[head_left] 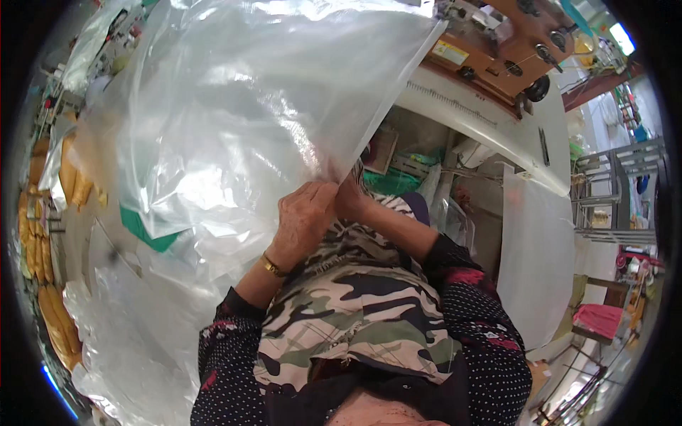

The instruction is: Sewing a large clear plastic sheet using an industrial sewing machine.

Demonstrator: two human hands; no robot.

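Observation:
A large sheet of clear plastic film (pixel 213 135) spreads over the left and middle of the view, its right edge running up toward a brown sewing machine (pixel 501 46). My left hand (pixel 305 216), with a gold watch at the wrist, is closed on the film's edge in front of my body. Close against it, my right hand (pixel 349 199) also grips that edge, its fingers partly hidden behind the left hand and the film. Both hands are above my camouflage apron (pixel 355 305).
The machine stands on a white table (pixel 455 106) marked with a ruler scale; thin dark tweezers (pixel 544 146) lie near its edge. Green material (pixel 391 182) sits beneath. A white sheet (pixel 536 255) hangs at right, beside a metal rack (pixel 618 188). Yellow bundles (pixel 57 319) line the far left.

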